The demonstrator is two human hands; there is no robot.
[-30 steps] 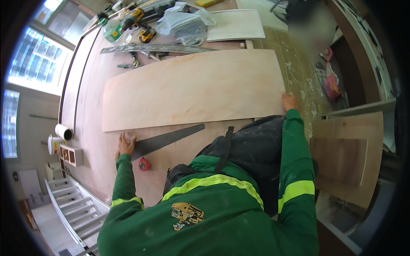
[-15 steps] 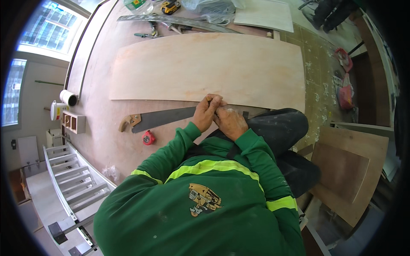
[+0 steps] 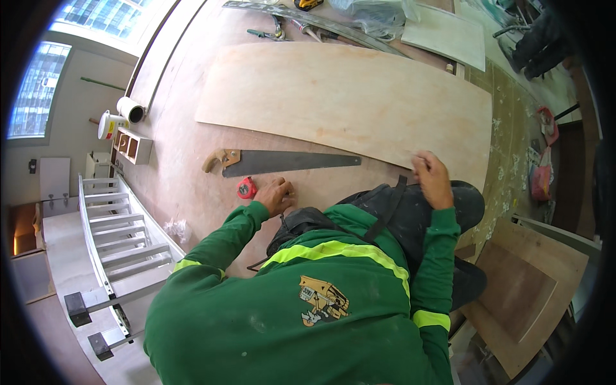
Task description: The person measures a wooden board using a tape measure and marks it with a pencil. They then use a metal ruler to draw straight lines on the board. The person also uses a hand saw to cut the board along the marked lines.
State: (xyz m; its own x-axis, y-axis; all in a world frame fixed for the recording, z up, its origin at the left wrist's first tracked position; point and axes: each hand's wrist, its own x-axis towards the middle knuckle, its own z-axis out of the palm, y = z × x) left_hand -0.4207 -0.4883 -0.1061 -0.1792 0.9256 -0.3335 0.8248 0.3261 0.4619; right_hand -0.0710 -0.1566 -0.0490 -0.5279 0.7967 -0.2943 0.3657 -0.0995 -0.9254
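My left hand (image 3: pixel 276 196) is low over the wooden work surface, just right of a red tape measure (image 3: pixel 246 187). Its fingers are loosely bent and apart, and I see nothing in them. By the near edge of a long pale plywood sheet (image 3: pixel 346 96), my right hand (image 3: pixel 433 179) is raised above my dark-trousered knee. Its fingers are pressed together and a little blurred; what they hold, if anything, I cannot make out. A handsaw (image 3: pixel 292 162) with a wooden handle lies flat between the sheet and me, its handle to the left.
An aluminium ladder (image 3: pixel 125 237) stands at the left, near a white bucket (image 3: pixel 112 124) and a small wooden box (image 3: pixel 133 146). Metal strips (image 3: pixel 314 27), pliers (image 3: pixel 273 32) and plastic bags (image 3: pixel 375 16) lie beyond the sheet. A wooden panel (image 3: pixel 523 289) leans at the right.
My hands were together at the sheet's near edge and have parted, left toward the tape measure, right to the right. The view has shifted, and the whole saw blade now shows.
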